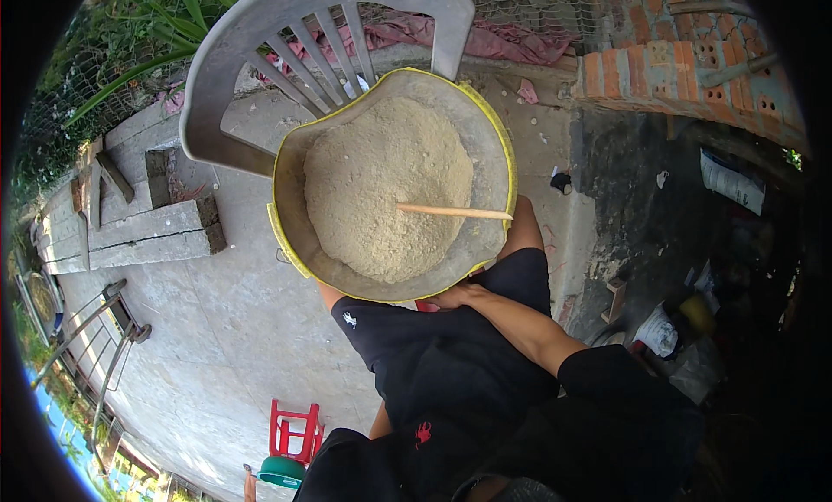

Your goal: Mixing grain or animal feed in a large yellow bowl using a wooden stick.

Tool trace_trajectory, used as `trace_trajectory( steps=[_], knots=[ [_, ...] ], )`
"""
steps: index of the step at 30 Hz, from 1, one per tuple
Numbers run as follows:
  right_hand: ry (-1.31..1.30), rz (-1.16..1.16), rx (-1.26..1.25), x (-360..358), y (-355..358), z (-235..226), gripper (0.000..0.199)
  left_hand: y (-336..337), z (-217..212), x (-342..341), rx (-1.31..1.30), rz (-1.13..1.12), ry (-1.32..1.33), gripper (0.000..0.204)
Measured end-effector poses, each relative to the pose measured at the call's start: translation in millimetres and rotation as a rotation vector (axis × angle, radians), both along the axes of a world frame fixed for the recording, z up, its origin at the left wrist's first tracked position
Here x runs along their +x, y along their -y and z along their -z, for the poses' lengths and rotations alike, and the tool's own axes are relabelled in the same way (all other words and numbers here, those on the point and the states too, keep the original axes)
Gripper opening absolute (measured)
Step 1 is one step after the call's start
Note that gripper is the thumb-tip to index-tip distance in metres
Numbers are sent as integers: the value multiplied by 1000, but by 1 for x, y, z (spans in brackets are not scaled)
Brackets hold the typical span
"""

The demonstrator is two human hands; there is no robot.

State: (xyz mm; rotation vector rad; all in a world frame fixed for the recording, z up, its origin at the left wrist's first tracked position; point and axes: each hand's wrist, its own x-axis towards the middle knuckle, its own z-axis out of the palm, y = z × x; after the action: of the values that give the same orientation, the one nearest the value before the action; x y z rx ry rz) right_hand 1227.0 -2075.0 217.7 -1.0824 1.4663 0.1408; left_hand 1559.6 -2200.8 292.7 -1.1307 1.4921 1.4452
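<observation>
A wide tub (287, 168) with a yellow rim stands in front of me, against a grey plastic chair (208, 86). Pale, crumbly meal (373, 181) fills much of it. One wooden stick (455, 211) is stuck in the meal, its other end reaching the tub's right rim. My right hand (452, 296) is low at the tub's near edge, beside a small red thing (426, 305) that I cannot make out. The rim and my own wrist hide its fingers. My left hand is out of sight; just a bit of that arm shows beside my dark shirt.
Concrete blocks (156, 233) and wood pieces lie at the left, near a metal frame (113, 329). A red stool (295, 433) and a green basin (282, 472) are at the lower left. Brickwork (659, 73) stands at the far right; bags (659, 330) lie below it.
</observation>
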Motion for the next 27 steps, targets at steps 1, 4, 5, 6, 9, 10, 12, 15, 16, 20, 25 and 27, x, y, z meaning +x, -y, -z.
trace_trajectory(
  steps=[1,4,5,6,9,10,12,15,16,20,25,27],
  knots=[
    [13,9,-8,-11,12,13,68,-3,0,-1,-10,1,17,39],
    [42,30,-39,-41,32,36,67,-3,3,-7,-48,-1,58,38],
    [51,34,-59,-51,41,44,67,3,6,-8,-71,-6,70,38],
    [59,37,-79,-62,41,47,66,9,9,-8,-93,-11,82,38],
    [84,38,-108,-80,27,57,65,7,16,-9,-130,-33,117,37],
    [98,47,-102,-88,17,58,65,3,10,-2,-127,-31,135,37],
    [108,53,-125,-108,8,63,64,6,17,12,-156,-42,152,37],
    [105,49,-154,-107,-2,68,63,2,33,14,-194,-69,159,36],
    [100,46,-166,-106,-4,67,62,0,40,13,-207,-81,157,36],
    [83,45,-218,-119,-15,76,61,-6,68,12,-269,-114,152,35],
    [49,70,-299,-122,-13,95,59,1,105,10,-362,-133,130,34],
    [32,79,-320,-123,-7,100,58,-1,115,9,-387,-141,118,34]
  ],
)
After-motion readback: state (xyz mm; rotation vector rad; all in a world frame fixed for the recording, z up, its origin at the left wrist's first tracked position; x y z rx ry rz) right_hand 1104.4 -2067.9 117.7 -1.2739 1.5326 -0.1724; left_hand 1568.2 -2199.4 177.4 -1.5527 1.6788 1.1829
